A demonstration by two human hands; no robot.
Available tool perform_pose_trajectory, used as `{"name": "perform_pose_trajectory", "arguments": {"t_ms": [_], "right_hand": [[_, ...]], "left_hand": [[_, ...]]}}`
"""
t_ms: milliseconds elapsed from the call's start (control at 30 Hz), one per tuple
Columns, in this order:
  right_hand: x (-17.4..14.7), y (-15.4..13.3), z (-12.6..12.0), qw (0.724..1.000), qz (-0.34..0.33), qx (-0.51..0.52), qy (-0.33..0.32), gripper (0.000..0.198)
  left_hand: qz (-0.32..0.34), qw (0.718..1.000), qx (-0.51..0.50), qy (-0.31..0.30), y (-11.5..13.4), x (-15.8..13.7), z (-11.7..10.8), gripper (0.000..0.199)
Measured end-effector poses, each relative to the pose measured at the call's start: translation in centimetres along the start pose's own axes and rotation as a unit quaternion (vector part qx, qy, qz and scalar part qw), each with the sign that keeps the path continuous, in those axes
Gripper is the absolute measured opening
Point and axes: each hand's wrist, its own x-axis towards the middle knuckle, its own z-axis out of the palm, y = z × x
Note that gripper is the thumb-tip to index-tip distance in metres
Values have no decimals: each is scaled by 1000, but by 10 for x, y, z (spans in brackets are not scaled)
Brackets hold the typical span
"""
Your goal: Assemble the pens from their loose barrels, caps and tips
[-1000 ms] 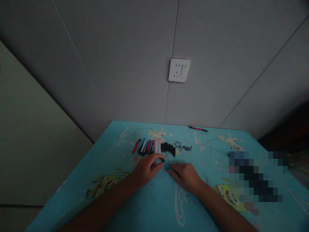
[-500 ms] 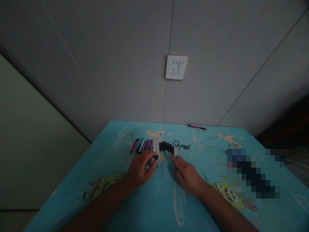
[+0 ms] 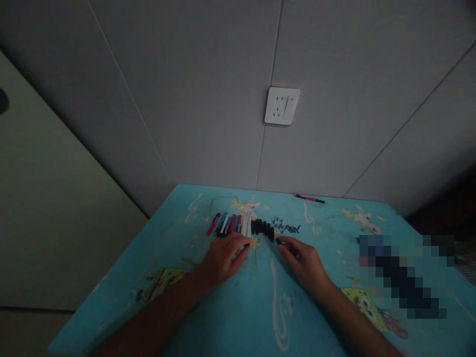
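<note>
While a small black tapered piece [image 3: 278, 241] is pinched in the right hand [image 3: 305, 260] at lower centre, beside a row of short black cylinders [image 3: 262, 229], the left hand [image 3: 223, 259] seems to grip another dark piece [image 3: 247, 245]. Arranging pieces appears underway; adding one would call for careful alignment with the row.

Two bare forearms, the left forearm [image 3: 163, 310] and the right forearm [image 3: 351, 310], reach from the near side of the desk [image 3: 249, 317], slanting inward toward its far edge. The left hand [image 3: 225, 255] and right hand [image 3: 307, 260] are apart, wrists nearly straight. Each brings thumb and forefinger together, tips facing inward; dim light makes the pinch, seemingly firm, hard to judge.
</note>
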Motion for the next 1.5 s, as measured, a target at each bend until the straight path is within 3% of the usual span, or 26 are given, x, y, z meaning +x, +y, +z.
{"name": "perform_pose_trajectory", "arguments": {"t_ms": [167,367,700,900,1033,1167,1333,1500], "right_hand": [[6,8,-4,998,-33,-13,43,30],[7,14,-4,998,33,3,44,26],[23,11,-11,996,-18,-57,64,28],[66,-3,-5,992,-9,-128,-9,30],[90,-15,10,972,-48,-217,-80,25],[101,-17,18,968,-58,-222,-100,25],[87,-15,7,975,-41,-208,-68,35],[38,-9,-5,990,-62,-123,-22,30]], "left_hand": [[20,999,31,-29,5,-2,1,31],[15,998,52,-44,9,1,0,31],[28,997,65,-33,12,5,-1,24],[-16,999,32,-32,10,5,1,24],[-70,997,-18,-15,8,5,1,24],[-78,996,-26,-19,7,7,-1,23],[-90,995,-36,-26,7,7,-2,24],[-123,991,-51,3,1,6,2,26]]}}
